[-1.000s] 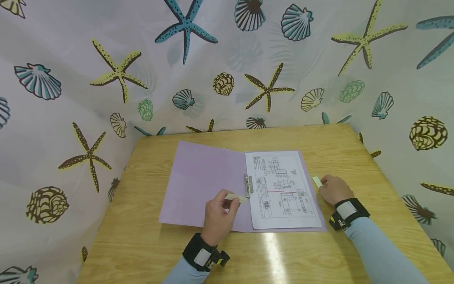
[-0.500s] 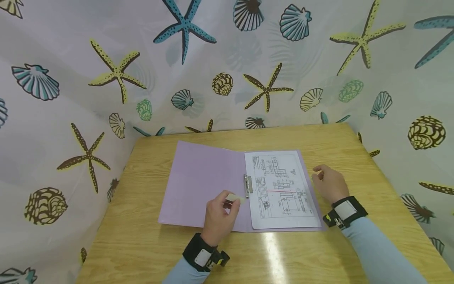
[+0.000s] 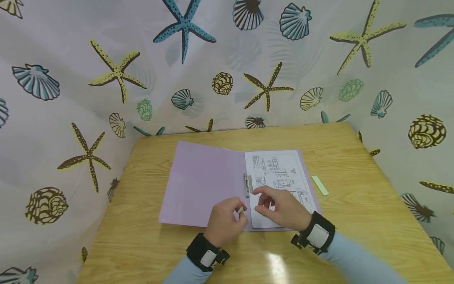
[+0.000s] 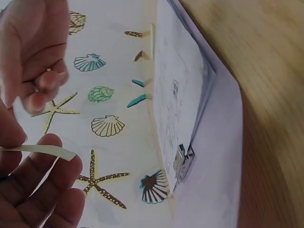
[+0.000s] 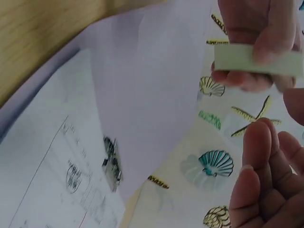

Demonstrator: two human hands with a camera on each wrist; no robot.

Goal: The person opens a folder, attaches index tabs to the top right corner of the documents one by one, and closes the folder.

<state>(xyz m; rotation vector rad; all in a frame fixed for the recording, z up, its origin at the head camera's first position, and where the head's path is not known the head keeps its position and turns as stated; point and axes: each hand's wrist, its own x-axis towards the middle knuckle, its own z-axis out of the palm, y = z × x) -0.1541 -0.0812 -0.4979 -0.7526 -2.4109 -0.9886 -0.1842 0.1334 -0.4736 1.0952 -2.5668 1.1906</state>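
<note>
My left hand [image 3: 225,221] pinches a pale yellow-green paper strip [image 5: 235,58] between thumb and fingers, above the open lilac folder [image 3: 200,181]. Seen edge-on in the left wrist view, the strip [image 4: 47,150] is thin and slightly bent. My right hand [image 3: 283,207] hovers over the printed drawing sheet [image 3: 264,161], its fingers loosely bent with nothing between them, pointing toward the left hand. Part of the sheet is hidden under it. A second pale strip [image 3: 320,185] lies on the table, just right of the folder.
A metal clip [image 3: 247,185] at the folder's spine holds the sheets at their left edge. The folder's left cover lifts slightly off the wooden table [image 3: 142,244]. A white curtain [image 3: 205,110] printed with shells and starfish surrounds the table at the back and sides.
My right hand has let go of the second strip on the table and moved left over the drawing sheet. My left hand still pinches its strip, now turned and slightly lower.
</note>
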